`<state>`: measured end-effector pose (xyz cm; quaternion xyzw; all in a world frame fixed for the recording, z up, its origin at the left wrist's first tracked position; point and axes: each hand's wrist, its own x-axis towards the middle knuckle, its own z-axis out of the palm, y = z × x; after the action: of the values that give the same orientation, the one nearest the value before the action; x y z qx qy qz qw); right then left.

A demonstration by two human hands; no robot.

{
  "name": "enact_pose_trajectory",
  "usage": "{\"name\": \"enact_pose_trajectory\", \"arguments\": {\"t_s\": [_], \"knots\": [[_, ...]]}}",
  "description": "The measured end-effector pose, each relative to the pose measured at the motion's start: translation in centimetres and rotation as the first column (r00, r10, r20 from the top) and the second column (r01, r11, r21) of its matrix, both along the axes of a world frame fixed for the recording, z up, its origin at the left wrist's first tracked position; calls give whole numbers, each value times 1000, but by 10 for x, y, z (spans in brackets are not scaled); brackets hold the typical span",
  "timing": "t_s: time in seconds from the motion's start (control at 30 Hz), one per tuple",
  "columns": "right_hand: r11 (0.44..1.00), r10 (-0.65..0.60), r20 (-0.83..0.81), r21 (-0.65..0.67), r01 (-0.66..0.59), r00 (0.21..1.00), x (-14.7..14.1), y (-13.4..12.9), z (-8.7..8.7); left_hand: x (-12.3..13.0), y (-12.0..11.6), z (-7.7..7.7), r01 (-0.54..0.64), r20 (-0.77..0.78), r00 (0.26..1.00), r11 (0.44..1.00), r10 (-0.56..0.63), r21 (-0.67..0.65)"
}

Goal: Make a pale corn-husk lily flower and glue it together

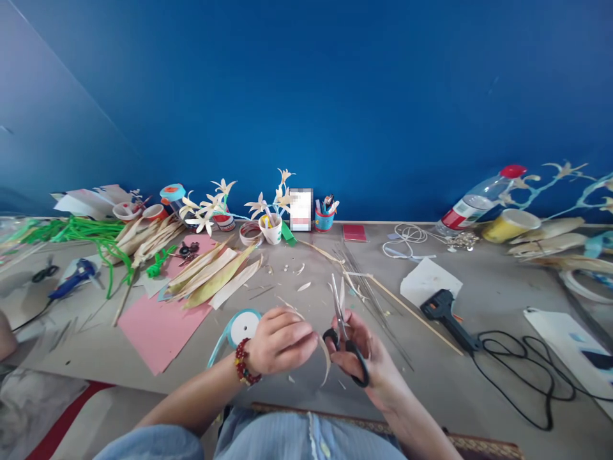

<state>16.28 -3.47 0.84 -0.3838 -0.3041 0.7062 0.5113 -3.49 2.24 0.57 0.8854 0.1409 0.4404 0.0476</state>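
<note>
In my right hand (361,351) is a pair of scissors (340,316) with black handles, its blades pointing up and away from me. My left hand (285,342), with a red bead bracelet at the wrist, is closed, fingertips pinched together near the scissor handles. A thin, curved pale strip of corn husk (327,367) hangs at those fingertips. Just beyond the blades lies a pale pointed husk piece (341,291). Partly behind my left hand sits a roll of light blue tape (245,327).
Corn husks (211,281) lie on pink paper (163,329) to the left. Husk flowers stand in a white cup (272,231) by the blue wall. Thin wires (378,297) and a black glue gun (447,316) with its cord lie right. Another person's arm (6,335) shows far left.
</note>
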Motion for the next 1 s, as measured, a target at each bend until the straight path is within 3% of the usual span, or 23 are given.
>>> {"name": "enact_pose_trajectory", "arguments": {"t_s": [0.17, 0.37, 0.4, 0.47, 0.5, 0.53, 0.57, 0.6, 0.67, 0.7, 0.73, 0.8, 0.87, 1.0], "knots": [[999, 3, 17, -34, -2, 1000, -2, 0, -2, -2, 0, -3, 2, 103, 995, 1000, -1, -2], [997, 38, 51, 66, -41, 998, -7, 2, 2, -3, 0, -3, 12, 81, 996, 990, -23, 139], [996, 30, 56, 80, -35, 998, -8, 2, 3, -3, -1, -3, -13, 107, 994, 995, 2, 100], [994, 12, 76, 106, -20, 997, -8, 2, 4, -2, -5, -2, -102, 176, 977, 988, 122, -118], [993, 4, 96, 117, -15, 995, -8, 2, 5, -1, -8, 0, -139, 201, 958, 944, 205, -300], [992, -2, 123, 127, -14, 992, -7, 3, 5, 0, -11, 1, -130, 193, 946, 849, 261, -513], [991, -8, 155, 135, -13, 988, -7, 3, 4, 1, -13, 3, -66, 169, 951, 702, 260, -709], [990, -18, 190, 141, -9, 982, -6, 3, 4, 2, -15, 4, 28, 163, 962, 515, 218, -857], [988, -28, 272, 156, -16, 962, -6, 4, 4, 6, -18, 6, 206, 229, 962, 157, 146, -966], [986, -26, 314, 166, -28, 949, -6, 6, 4, 9, -20, 7, 272, 275, 950, 37, 149, -961], [983, -20, 351, 177, -46, 936, -7, 7, 4, 11, -21, 7, 324, 313, 934, -37, 174, -945], [977, -6, 396, 198, -78, 918, -8, 10, 5, 16, -23, 6, 391, 357, 901, -103, 245, -915], [973, -33, 412, 222, -65, 911, -7, 11, 6, 20, -23, 5, 460, 403, 853, -115, 330, -880], [956, -154, 522, 292, -7, 839, 3, 3, -4, 24, -22, 8, 636, 532, 676, -41, 510, -770]]}}
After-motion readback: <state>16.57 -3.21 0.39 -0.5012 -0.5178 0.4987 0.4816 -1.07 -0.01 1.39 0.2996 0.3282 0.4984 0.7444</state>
